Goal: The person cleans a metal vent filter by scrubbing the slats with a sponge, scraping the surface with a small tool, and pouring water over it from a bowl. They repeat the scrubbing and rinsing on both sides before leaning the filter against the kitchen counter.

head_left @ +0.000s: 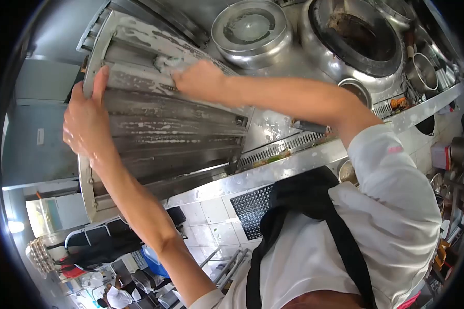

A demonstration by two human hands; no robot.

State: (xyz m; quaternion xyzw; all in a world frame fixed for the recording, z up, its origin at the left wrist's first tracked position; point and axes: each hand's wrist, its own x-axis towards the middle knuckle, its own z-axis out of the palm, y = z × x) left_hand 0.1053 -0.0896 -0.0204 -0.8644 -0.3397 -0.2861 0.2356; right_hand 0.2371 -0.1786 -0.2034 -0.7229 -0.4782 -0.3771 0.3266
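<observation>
A large ribbed metal hood filter (175,121), streaked with soap suds, stands tilted on the steel counter. My left hand (87,116), wet, is closed around its left rim with the thumb over the front. Against the upper ribs, my right hand (203,82) presses a pale scrubber (169,64); motion blurs the hand and the scrubber. Foam lies thickest on the upper ribs, and beads of suds run along the lower ones.
Behind stand a lidded steel pot (250,31) and a wok burner with a dark ring (355,36). A slotted drain channel (283,147) with food scraps runs along the counter's front. A small pot (421,72) sits at right. Below are a floor mat (252,208) and white tiles.
</observation>
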